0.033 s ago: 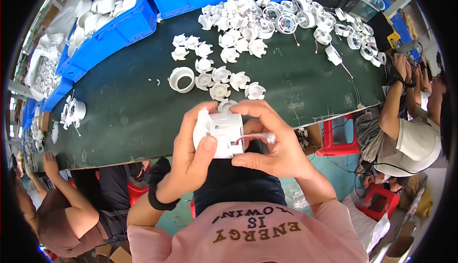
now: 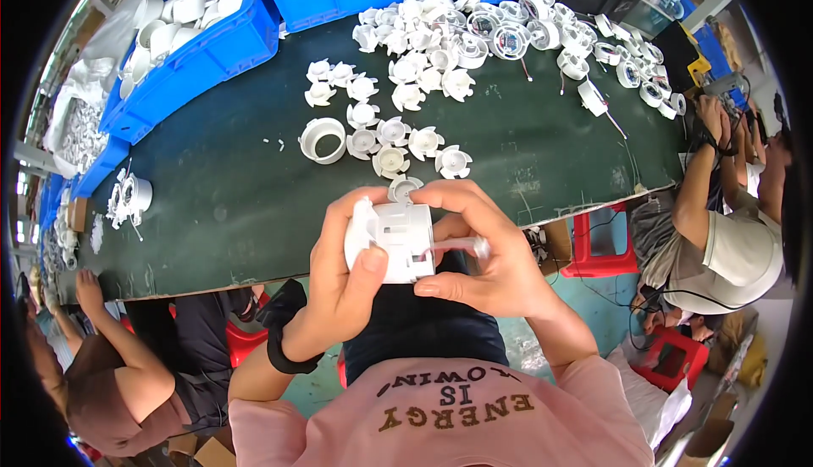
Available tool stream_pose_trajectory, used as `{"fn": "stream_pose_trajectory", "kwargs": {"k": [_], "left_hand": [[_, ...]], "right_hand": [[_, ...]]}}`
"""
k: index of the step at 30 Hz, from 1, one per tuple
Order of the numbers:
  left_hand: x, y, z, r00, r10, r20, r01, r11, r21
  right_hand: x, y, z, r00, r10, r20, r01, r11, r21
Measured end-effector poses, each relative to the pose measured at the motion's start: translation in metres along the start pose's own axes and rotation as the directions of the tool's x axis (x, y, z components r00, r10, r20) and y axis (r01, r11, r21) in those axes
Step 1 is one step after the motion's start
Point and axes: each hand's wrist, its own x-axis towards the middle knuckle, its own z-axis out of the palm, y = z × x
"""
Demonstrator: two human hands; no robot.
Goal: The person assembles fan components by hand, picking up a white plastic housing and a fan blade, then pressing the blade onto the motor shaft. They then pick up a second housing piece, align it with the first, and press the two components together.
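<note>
Between my hands, in front of the table's near edge, is a white plastic fan housing (image 2: pixel 409 238), round with slots in its side. My left hand (image 2: pixel 339 276) grips its left end, where a white bladed fan wheel (image 2: pixel 362 226) sits, thumb on the near side. My right hand (image 2: pixel 491 255) closes around the right end, fingers over the far rim and thumb beneath. A short lead of thin wires (image 2: pixel 457 248) comes out at that end and runs past my right fingers. Just beyond the housing lies a loose fan wheel (image 2: pixel 404 188).
Several fan wheels (image 2: pixel 391 160) and an open white ring (image 2: pixel 323 142) lie on the dark green table (image 2: pixel 229 196). Wired round units (image 2: pixel 510 41) are heaped at the far right. Blue bins (image 2: pixel 195 60) line the back. Co-workers sit left and right, near a red stool (image 2: pixel 600 247).
The fan housing and my left hand have shifted very slightly to the right. My right hand keeps nearly the same place.
</note>
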Motion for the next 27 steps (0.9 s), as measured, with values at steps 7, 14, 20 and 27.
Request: {"fn": "stream_pose_trajectory", "kwargs": {"k": [7, 14, 20, 27], "left_hand": [[-0.008, -0.024, 0.004, 0.968, 0.252, 0.017, -0.252, 0.961, 0.114], [-0.008, -0.034, 0.003, 0.908, 0.416, 0.050, -0.418, 0.891, 0.176], [-0.002, -0.013, 0.010, 0.994, 0.098, -0.056, -0.066, 0.909, 0.412], [0.009, -0.005, 0.002, 0.894, -0.439, 0.091, 0.401, 0.690, -0.603]], "right_hand": [[-0.012, 0.014, 0.004, 1.000, -0.026, -0.003, 0.026, 1.000, 0.005], [-0.015, 0.024, 0.015, 0.998, 0.005, -0.063, 0.001, 0.995, 0.097], [-0.013, 0.025, 0.010, 0.982, 0.069, -0.174, -0.084, 0.993, -0.078], [0.001, 0.002, -0.023, 0.988, -0.150, 0.035, 0.149, 0.886, -0.438]]}}
